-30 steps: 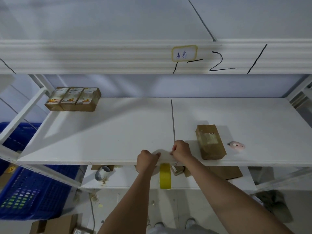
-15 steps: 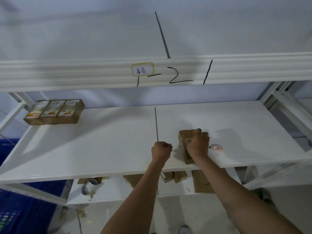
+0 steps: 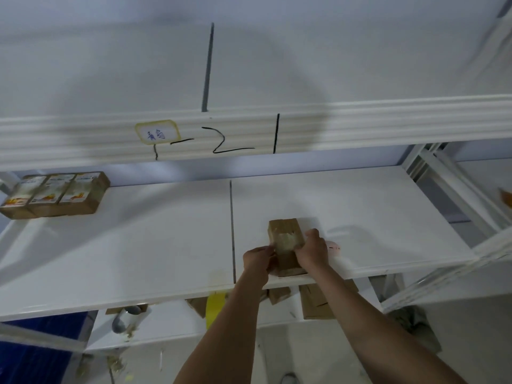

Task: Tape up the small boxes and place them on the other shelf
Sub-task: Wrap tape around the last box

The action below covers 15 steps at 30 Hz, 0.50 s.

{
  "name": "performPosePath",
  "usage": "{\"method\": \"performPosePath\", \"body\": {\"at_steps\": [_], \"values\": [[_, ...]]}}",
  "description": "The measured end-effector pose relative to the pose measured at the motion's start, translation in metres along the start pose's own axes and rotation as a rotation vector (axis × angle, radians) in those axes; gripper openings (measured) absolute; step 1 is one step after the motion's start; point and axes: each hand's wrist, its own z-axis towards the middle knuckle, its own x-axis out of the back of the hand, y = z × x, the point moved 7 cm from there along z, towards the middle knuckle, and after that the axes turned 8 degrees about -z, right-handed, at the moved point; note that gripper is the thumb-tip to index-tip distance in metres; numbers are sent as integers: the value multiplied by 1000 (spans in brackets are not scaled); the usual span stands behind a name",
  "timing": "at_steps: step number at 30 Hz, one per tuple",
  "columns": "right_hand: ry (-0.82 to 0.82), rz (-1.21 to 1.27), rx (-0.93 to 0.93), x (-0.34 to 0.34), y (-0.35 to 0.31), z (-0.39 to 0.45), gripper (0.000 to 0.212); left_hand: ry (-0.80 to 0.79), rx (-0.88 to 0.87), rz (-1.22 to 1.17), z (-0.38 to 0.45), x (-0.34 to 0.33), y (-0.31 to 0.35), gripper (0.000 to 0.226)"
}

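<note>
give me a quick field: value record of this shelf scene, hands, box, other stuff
box: small brown box near the front edge of the middle shelf, clear tape patch on top
left hand: at the box's left side, fingers curled against it
right hand: gripping the box's right side
pink item: right of the box, partly hidden by the right hand
three boxes: side by side, far left of the same shelf
yellow tape: on the lower shelf

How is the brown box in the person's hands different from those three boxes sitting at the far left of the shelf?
The held box shows a plain brown top with a tape patch; the three boxes show printed labels. The held box sits alone near the front edge between the left hand and right hand; the three boxes sit side by side, untouched. All are brown cardboard.
</note>
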Motion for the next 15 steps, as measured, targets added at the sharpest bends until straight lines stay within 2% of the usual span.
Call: {"method": "performPosePath", "body": {"at_steps": [7,12,15], "values": [[-119,188,-100,-5,18,2,58,15,112,-208,2,-2,-16,21],[-122,243,-106,-8,19,1,52,89,156,-215,7,-1,-26,37],[-116,259,-90,-8,19,0,50,140,145,-181,7,-3,-22,27]]}}
